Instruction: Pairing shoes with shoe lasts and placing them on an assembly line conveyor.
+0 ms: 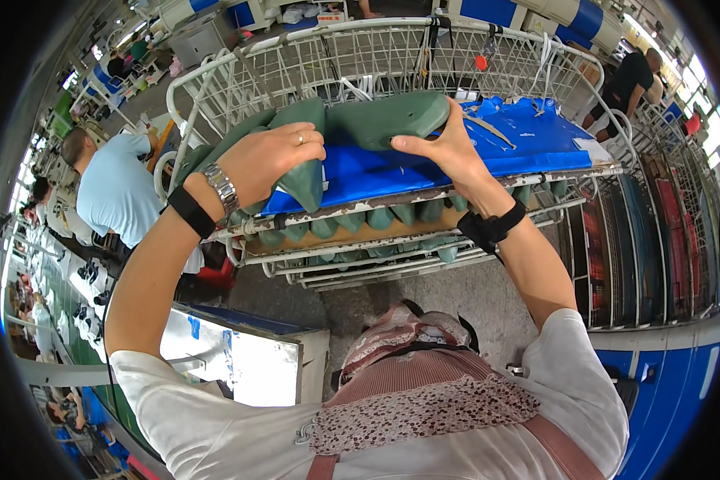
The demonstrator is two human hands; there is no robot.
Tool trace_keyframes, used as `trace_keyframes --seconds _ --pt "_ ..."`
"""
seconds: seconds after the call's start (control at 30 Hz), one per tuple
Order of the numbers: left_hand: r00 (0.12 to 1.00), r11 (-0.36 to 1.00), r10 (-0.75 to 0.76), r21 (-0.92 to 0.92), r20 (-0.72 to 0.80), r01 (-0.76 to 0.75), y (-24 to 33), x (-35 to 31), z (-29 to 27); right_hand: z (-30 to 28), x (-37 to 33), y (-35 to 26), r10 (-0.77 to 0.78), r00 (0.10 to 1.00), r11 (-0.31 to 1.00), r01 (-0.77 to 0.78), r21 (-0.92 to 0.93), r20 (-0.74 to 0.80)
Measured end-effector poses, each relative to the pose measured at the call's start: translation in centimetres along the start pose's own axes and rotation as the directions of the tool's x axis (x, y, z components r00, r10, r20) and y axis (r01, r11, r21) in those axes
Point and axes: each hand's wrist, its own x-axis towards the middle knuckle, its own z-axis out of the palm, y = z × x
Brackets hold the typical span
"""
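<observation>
Above the top shelf of a white wire rack (pixel 416 190), my right hand (pixel 448 148) grips one end of a green shoe last (pixel 388 118), thumb on its near side and fingers behind. The last lies on its side, its other end next to my left hand (pixel 276 160). That hand is closed over another green shoe last (pixel 302 186), which points toward me; its fingertips are partly hidden. More green lasts (pixel 234 132) lie side by side to the left of it. A blue sheet (pixel 520 148) covers the shelf under and right of the lasts.
Lower shelves hold rows of green lasts (pixel 380 218). A second rack (pixel 648 248) with dark and red panels stands at right. A person in light blue (pixel 116 188) sits at left; another in black (pixel 628 84) stands at far right. A white-topped cabinet (pixel 264 372) is at lower left.
</observation>
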Motion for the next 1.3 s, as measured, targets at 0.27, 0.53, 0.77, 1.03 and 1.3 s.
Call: trace_keyframes --seconds 0.27,0.53,0.77,1.03,1.3 --pt "0.994 0.993 -0.081 -0.083 0.077 0.087 -0.6 0.4 0.4 1.1 0.0 -1.2 0.205 0.967 0.854 -0.101 -0.510 0.151" --pt "0.944 0.962 -0.250 -0.164 -0.215 0.217 -2.1 -0.5 3.3 6.2 4.8 0.0 0.262 0.896 0.679 0.093 -0.728 0.359" --pt "0.877 0.961 -0.271 -0.170 -0.397 0.219 -0.9 -1.7 4.7 8.5 2.0 -0.7 0.003 0.909 0.369 0.387 -0.845 0.417" --pt "0.702 0.848 -0.490 -0.097 -0.517 0.521 4.3 -1.1 6.6 8.5 -1.2 -2.1 0.153 0.941 0.640 0.140 -0.756 0.303" --pt "-0.003 0.363 -0.878 -0.670 -0.479 0.647 30.8 -8.4 18.7 9.9 -12.4 -2.2 -0.590 0.737 0.750 0.652 -0.114 0.331"
